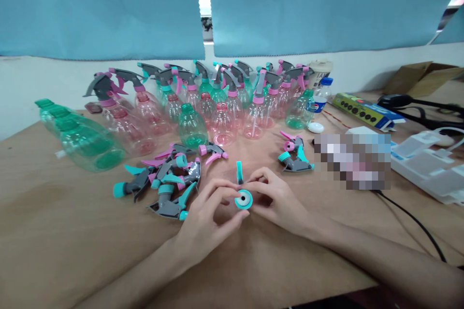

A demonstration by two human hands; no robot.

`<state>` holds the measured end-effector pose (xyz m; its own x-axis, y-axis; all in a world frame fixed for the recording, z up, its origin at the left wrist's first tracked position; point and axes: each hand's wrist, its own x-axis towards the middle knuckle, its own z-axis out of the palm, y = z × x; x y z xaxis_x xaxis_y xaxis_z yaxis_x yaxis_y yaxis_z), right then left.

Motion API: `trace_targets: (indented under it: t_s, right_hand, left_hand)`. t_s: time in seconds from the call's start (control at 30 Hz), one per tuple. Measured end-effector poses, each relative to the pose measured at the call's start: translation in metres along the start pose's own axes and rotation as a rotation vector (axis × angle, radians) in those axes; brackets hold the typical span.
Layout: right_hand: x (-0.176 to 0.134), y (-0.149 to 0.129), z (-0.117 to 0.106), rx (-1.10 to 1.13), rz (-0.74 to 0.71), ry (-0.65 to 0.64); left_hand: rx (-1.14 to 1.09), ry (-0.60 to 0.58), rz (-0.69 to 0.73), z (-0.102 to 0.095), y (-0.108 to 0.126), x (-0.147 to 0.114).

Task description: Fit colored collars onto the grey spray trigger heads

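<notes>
Between my two hands is a trigger spray head [244, 199], its teal collar turned toward me with a white ring and dark hole inside. A teal part of it sticks up beyond the fingers. My left hand [210, 219] grips it from the left, thumb below and fingers above. From the right, my right hand [277, 200] pinches it, its fingertips close to the left ones. Left of my hands lies a loose pile of grey, teal and pink spray heads [168, 178]. Two more spray heads [295, 157] rest ahead on the right.
Behind stand several pink spray bottles [253, 120] with heads on, and some headless green bottles [192, 128]. To the right are a Pepsi bottle [321, 96], a green-yellow box [364, 111], a white plastic organizer [427, 164], a black cable [409, 219] and a cardboard box [416, 78].
</notes>
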<state>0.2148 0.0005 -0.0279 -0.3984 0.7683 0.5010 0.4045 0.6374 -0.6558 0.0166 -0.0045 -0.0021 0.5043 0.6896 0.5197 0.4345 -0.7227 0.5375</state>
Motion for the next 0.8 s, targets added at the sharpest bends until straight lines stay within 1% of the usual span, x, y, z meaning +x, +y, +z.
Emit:
trace_targets:
  t_s: [0.1,0.2,0.37,0.6,0.7,0.8]
  right_hand:
    - [-0.0007,-0.0007,0.0003,-0.011,-0.021,-0.003]
    - [-0.0021,-0.0017,0.0008,-0.036,-0.020,-0.019]
    - [-0.0021,0.0003,0.0004,-0.093,-0.031,-0.016]
    - [-0.0001,0.0017,-0.0022,-0.187,-0.126,-0.025]
    - [0.0002,-0.0007,-0.0037,-0.217,-0.123,-0.054]
    - [0.0002,-0.0016,-0.0046,-0.229,-0.095,-0.074]
  left_hand:
    - [0.075,-0.048,0.015,0.0005,-0.0018,-0.0028]
    - [0.144,-0.069,0.042,0.0014,-0.0028,-0.0049]
    - [0.256,-0.073,0.118,0.0020,-0.0043,-0.0052]
    - [0.401,-0.083,0.202,0.0024,-0.0022,-0.0005]
    - [0.472,-0.097,0.250,0.0016,0.0004,0.0018]
    - [0.484,-0.115,0.265,0.0008,0.0005,0.0038]
